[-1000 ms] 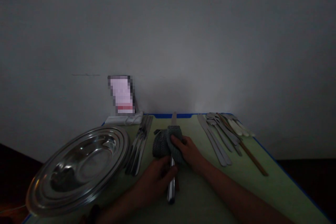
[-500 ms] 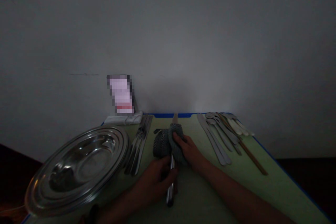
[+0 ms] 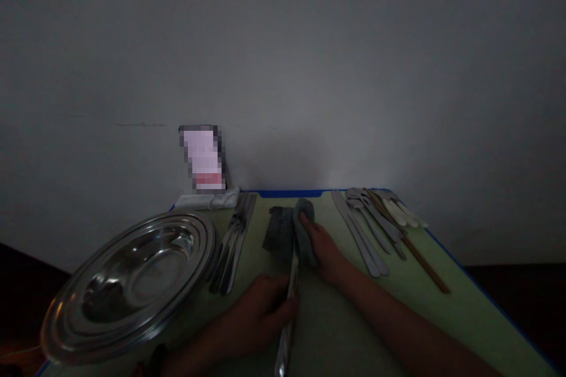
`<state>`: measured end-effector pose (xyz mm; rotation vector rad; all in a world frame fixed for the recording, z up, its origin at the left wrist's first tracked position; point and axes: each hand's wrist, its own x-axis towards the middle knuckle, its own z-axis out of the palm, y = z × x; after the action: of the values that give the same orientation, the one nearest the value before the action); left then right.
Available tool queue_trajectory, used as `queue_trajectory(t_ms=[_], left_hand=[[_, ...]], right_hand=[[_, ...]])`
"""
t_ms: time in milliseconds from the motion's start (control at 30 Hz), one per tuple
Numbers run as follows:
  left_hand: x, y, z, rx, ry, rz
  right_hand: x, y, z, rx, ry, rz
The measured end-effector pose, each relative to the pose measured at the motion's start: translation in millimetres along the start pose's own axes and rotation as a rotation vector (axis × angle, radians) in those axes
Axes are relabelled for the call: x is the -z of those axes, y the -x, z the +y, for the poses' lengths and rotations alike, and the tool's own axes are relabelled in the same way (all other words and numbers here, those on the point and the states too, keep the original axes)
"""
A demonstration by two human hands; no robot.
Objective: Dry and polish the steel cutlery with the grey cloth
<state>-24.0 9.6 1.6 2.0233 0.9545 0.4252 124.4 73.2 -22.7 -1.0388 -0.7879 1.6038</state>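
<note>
My left hand (image 3: 267, 309) is closed around the handle of a metal table knife (image 3: 284, 344), whose handle end points toward me. The far part of the knife goes into a folded grey cloth (image 3: 280, 232), which hides the blade. My right hand (image 3: 322, 247) is closed on that cloth, thumb on top, pressing it around the knife. Left of my hands lie several knives and forks (image 3: 230, 253) side by side. To the right are table knives (image 3: 360, 241) and spoons (image 3: 374, 221).
A large shiny steel bowl (image 3: 201, 227) stands at the left. Behind it a phone (image 3: 203, 156) leans on the wall above a white object (image 3: 207, 199). Brown chopsticks (image 3: 427, 265) and white-handled cutlery (image 3: 400, 215) lie right on the green table (image 3: 469, 324).
The knife has slid toward me, so its tip no longer shows beyond the cloth. The cloth and my right hand have shifted slightly away and to the right.
</note>
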Motion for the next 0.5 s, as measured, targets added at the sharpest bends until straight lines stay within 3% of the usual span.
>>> queue_trajectory(t_ms=[133, 233, 333, 500], left_hand=[[-0.9, -3, -1, 0.061, 0.046, 0.126], [-2.1, -4, -2, 0.079, 0.035, 0.128], [-4.1, 0, -4, 0.082, -0.077, 0.056], [-7.7, 8, -6, 0.024, -0.213, -0.051]], right_hand=[[2, 4, 6, 0.130, 0.298, -0.022], [1, 7, 5, 0.126, 0.333, -0.008], [-2, 7, 2, 0.065, 0.183, 0.063], [-1, -4, -2, -0.079, -0.274, 0.196]])
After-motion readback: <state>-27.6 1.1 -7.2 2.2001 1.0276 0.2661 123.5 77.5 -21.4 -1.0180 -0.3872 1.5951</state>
